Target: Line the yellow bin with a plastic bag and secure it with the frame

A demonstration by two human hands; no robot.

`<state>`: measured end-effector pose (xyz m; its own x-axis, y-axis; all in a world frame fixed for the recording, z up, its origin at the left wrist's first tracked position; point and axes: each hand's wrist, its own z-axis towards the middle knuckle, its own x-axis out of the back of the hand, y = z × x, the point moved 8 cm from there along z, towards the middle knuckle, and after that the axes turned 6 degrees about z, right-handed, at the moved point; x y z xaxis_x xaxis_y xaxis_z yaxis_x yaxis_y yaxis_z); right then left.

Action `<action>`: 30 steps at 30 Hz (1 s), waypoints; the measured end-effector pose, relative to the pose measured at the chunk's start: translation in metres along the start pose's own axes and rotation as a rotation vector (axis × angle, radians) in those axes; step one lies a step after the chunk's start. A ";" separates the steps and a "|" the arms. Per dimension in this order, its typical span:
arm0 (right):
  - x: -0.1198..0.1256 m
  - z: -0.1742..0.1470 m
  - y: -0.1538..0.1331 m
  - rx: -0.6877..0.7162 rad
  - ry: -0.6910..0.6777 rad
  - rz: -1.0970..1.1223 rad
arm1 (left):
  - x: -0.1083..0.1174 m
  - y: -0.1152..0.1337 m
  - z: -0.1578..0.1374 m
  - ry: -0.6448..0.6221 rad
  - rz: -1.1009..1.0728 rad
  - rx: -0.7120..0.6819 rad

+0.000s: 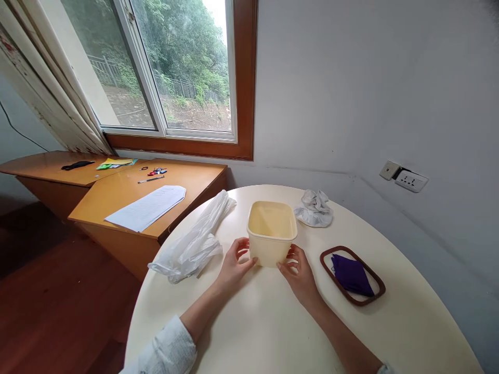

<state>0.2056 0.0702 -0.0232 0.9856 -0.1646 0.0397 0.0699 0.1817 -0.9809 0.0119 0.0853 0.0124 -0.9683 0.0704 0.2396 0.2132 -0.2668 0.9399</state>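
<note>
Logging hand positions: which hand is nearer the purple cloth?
Right. The right hand, at the right side of the tub, is left of the purple cloth; the left hand, at the tub's left side, is farther off.

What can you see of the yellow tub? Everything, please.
The pale yellow tub looks like plastic: open-topped, boxy with rounded corners, a lipped rim and slightly tapering walls. It is upright and appears to rest on the round table. Nothing shows in the visible part of its inside. The left hand and right hand hold opposite sides, thumbs low on the near wall.
</note>
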 end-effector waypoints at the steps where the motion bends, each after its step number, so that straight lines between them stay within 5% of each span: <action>1: 0.000 0.000 0.001 -0.005 0.005 0.000 | 0.000 0.001 -0.001 0.005 0.002 0.001; 21: 0.027 -0.011 0.000 0.015 0.091 0.030 | -0.012 0.015 -0.012 -0.069 0.067 -0.017; 25: 0.029 -0.012 0.002 0.021 0.101 0.025 | 0.012 0.045 -0.017 0.082 0.270 -0.114; 30: 0.027 -0.013 0.005 -0.005 0.074 0.031 | 0.075 0.093 -0.001 0.200 0.580 -0.248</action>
<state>0.2308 0.0539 -0.0298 0.9731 -0.2304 -0.0046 0.0386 0.1828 -0.9824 -0.0411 0.0649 0.1176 -0.7160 -0.3250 0.6179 0.6944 -0.4230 0.5822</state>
